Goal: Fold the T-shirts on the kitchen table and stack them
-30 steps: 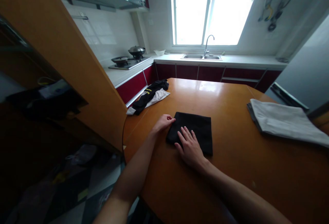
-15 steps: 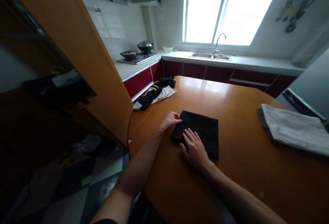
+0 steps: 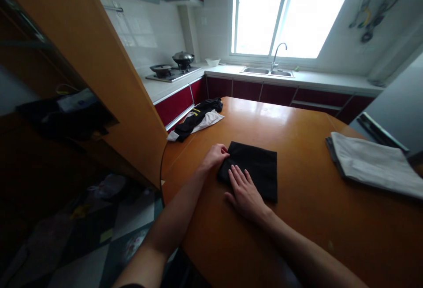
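A black cloth point(image 3: 256, 164), folded into a flat rectangle, lies on the wooden table point(image 3: 297, 235). At its left edge is my left hand point(image 3: 215, 155), with thumb and fingers pinched together on the fabric near the far left corner. My right hand point(image 3: 246, 193) rests flat over the near left part of the cloth, its fingers stretched out and the palm partly over the table. The cloth's near left corner is partly covered by that hand.
A black and white garment point(image 3: 200, 118) lies crumpled at the table's far left edge. Folded grey cloth point(image 3: 373, 162) lies at the right. A wooden panel point(image 3: 109, 72) stands close on the left. Beyond are a stove point(image 3: 175, 74) with pans and a sink point(image 3: 256, 71).
My right hand has slid slightly left across the black cloth. My left hand keeps its pinch at the edge. The whole view has shifted a little.
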### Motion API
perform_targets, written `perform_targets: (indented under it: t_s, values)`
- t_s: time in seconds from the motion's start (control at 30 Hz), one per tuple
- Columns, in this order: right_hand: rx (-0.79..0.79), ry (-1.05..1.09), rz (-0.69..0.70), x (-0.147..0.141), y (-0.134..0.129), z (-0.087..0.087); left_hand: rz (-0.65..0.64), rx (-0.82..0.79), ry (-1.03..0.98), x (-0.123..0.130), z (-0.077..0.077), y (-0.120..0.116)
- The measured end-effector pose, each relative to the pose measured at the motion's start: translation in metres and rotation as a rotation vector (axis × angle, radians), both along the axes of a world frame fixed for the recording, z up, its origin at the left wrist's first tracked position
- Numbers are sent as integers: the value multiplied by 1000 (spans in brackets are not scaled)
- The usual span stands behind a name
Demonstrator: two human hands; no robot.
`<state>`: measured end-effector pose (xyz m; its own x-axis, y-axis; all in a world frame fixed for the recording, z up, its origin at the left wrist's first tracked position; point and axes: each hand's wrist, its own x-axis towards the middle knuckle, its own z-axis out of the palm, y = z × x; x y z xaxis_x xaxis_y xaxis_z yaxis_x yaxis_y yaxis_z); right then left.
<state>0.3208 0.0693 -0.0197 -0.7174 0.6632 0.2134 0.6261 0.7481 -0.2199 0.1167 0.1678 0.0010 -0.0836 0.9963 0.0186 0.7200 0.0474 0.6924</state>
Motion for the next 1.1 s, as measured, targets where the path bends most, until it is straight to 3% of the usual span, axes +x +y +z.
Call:
perform_targets:
  t_s: [0.07, 0.17, 0.27, 0.4, 0.5, 0.6, 0.73, 0.93, 1.1]
  values:
    - [10, -5, 21, -1, 0, 0, -26, 121, 48, 9, 2, -1]
    - [-2, 1, 88, -3, -2, 3, -241, 264, 155, 22, 0, -1]
    - [-53, 40, 137, -3, -5, 11, -403, 122, 268, 27, -10, 2]
    - [-95, 173, 75, 7, 10, 29, -441, 17, 333, 21, -22, 7]
    - [-45, 232, -202, 23, 45, 34, -455, 6, 357, 18, -24, 9]
    - [-40, 114, -456, 43, 87, 22, -463, -2, 390, 19, -23, 8]
    - [-216, -36, -516, 66, 119, 2, -468, -23, 429, 20, -19, 6]
    - [-158, 64, -606, 77, 115, 4, -473, -37, 438, 20, -19, 7]
    - [-163, 32, -496, 75, 95, -2, -466, -24, 423, 19, -22, 8]
